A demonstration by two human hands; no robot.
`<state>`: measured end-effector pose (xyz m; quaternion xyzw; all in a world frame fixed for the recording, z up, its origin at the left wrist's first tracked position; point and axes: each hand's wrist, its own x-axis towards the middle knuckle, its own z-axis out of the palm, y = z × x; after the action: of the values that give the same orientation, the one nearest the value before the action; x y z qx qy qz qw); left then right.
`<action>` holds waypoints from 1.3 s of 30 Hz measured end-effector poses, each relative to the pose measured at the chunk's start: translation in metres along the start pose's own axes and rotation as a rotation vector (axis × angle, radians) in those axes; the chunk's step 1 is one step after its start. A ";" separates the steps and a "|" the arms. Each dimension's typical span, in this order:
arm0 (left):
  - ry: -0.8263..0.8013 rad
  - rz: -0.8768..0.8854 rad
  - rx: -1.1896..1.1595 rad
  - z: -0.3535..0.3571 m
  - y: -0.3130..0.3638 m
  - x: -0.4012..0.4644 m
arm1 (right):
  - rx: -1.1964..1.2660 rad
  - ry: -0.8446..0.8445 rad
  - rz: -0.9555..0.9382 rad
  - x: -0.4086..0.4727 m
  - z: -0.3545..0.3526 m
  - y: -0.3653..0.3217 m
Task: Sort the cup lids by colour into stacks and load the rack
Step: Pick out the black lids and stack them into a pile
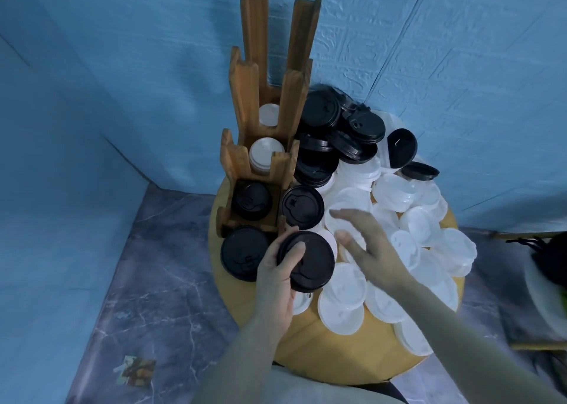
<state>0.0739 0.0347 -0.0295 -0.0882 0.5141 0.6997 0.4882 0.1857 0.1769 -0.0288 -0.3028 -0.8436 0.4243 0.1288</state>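
Note:
My left hand (276, 276) grips a stack of black lids (313, 262), thumb on top, just right of the wooden rack's front end. My right hand (365, 244) hovers open and blurred over the white lids (343, 302) that cover the right and front of the round yellow table (322, 354). The wooden rack (260, 155) stands at the table's left: white lids (265, 155) fill its two middle slots, black lids (250, 201) the slot nearer me. More black lids lie at its front (244, 253), beside it (302, 207), and piled behind (337, 133).
Blue walls close in behind and to the left. The floor around the table is grey marble, with a small printed card (136, 370) lying on it at lower left. A dark object on a white surface (549, 268) sits at the right edge.

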 end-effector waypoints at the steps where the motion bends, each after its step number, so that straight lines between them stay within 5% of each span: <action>1: 0.006 0.008 -0.005 -0.002 0.000 -0.001 | -0.119 0.033 -0.022 0.010 0.001 0.004; 10: 0.085 0.035 -0.007 -0.018 0.002 -0.006 | -0.763 -0.073 -0.224 0.062 0.055 0.009; 22: 0.115 0.054 0.006 -0.027 0.012 -0.004 | -0.875 0.037 -0.129 0.064 0.074 0.016; 28: 0.087 0.090 -0.001 -0.025 0.019 -0.002 | -0.581 0.161 -0.155 0.048 0.055 0.010; 31: 0.080 0.088 -0.019 -0.023 0.021 0.000 | -0.325 0.189 0.005 0.038 0.036 -0.003; 36: 0.058 0.070 -0.054 -0.013 0.026 0.007 | 0.670 0.328 0.489 0.020 -0.006 -0.040; 39: 0.018 0.070 -0.080 -0.003 0.027 0.009 | 1.142 0.272 0.612 0.010 -0.023 -0.047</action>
<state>0.0474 0.0379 -0.0198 -0.0957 0.4929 0.7356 0.4547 0.1699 0.1759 0.0218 -0.4638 -0.3379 0.7805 0.2481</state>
